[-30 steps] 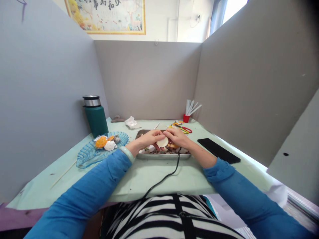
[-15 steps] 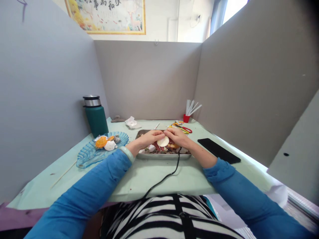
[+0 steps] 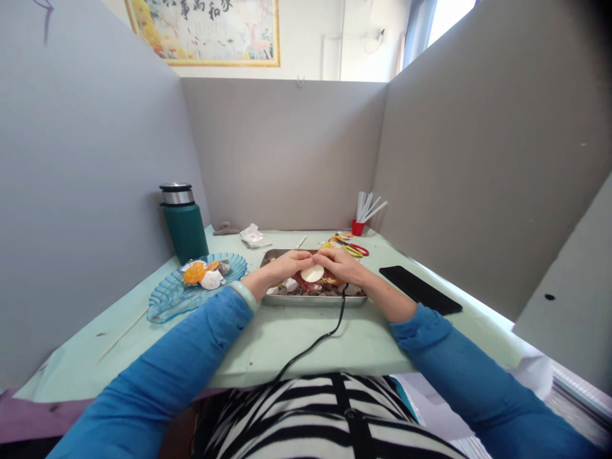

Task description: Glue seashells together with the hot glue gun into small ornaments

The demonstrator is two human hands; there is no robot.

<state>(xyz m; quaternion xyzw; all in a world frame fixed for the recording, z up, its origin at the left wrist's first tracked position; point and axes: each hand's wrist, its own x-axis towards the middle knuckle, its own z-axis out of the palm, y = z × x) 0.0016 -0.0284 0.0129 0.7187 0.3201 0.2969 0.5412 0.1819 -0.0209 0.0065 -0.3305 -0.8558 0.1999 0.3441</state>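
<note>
A round, cream-white seashell (image 3: 312, 274) is held between my two hands over a metal tray (image 3: 315, 301). My left hand (image 3: 290, 264) is closed on the shell's left and upper edge, with a pale bangle at the wrist. From the other side my right hand (image 3: 338, 262) pinches the same shell, its fingertips meeting those of the left. Shells and small brownish pieces (image 3: 329, 290) fill the tray below. A black cord (image 3: 313, 344) runs from under my right hand towards my lap; what it joins is hidden.
To the left, a blue glass dish (image 3: 167, 305) carries orange and white shells (image 3: 195, 274), with a green flask (image 3: 184, 226) behind. Red-handled pliers (image 3: 356, 248) and a red cup (image 3: 357, 227) of white sticks stand back right. A black slab (image 3: 421, 290) lies right; a thin stick (image 3: 123, 335) lies left.
The shell has tilted slightly between my fingers, and my right fingertips have shifted a little to the left over its top. Everything else stays where it was.
</note>
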